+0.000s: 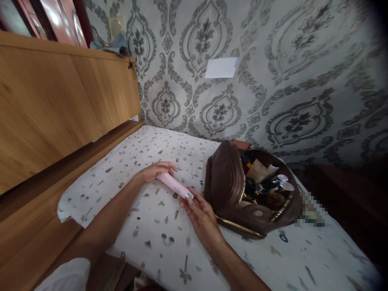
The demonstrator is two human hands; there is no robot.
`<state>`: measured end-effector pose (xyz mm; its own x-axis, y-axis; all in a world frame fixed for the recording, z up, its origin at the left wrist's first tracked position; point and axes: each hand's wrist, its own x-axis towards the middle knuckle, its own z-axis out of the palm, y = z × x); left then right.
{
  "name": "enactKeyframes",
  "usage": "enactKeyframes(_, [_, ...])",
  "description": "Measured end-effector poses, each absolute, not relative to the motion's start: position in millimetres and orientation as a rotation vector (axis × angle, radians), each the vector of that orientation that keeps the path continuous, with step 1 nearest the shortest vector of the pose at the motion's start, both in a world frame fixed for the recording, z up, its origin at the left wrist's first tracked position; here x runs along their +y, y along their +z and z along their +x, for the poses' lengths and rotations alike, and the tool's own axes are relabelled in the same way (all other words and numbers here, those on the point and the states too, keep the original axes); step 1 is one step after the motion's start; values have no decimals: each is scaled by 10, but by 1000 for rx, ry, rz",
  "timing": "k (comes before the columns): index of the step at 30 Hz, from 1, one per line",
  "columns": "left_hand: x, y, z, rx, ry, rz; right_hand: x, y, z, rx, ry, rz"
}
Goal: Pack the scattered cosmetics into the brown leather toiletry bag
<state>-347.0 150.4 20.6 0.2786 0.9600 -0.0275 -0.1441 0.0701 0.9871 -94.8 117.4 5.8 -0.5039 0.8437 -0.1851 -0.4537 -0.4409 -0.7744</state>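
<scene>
A pale pink squeeze tube (172,184) with a silver cap is held between my two hands, above the patterned cloth. My left hand (154,171) grips its far left end, with the fingers curled around it. The fingers and thumb of my right hand (200,212) pinch the silver cap at the other end. Just right of my right hand stands a dark brown leather bag (226,178), its zipped top gaping. Inside it lie several cosmetic items, among them dark containers with shiny silver caps (282,178) and a beige packet (257,171).
White cloth (169,242) printed with small figures covers the surface under the bag. A wooden panel (69,105) rises on the left, with a bluish cloth (118,45) on top. Behind is a patterned wall bearing a white paper (221,68). A blurred patch sits right of the bag.
</scene>
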Motion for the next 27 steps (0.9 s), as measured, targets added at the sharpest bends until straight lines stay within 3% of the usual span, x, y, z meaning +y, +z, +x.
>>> enactKeyframes(27, [1462,274,-3463,959,948,1165,1164,72,-931,-885,2021,-738])
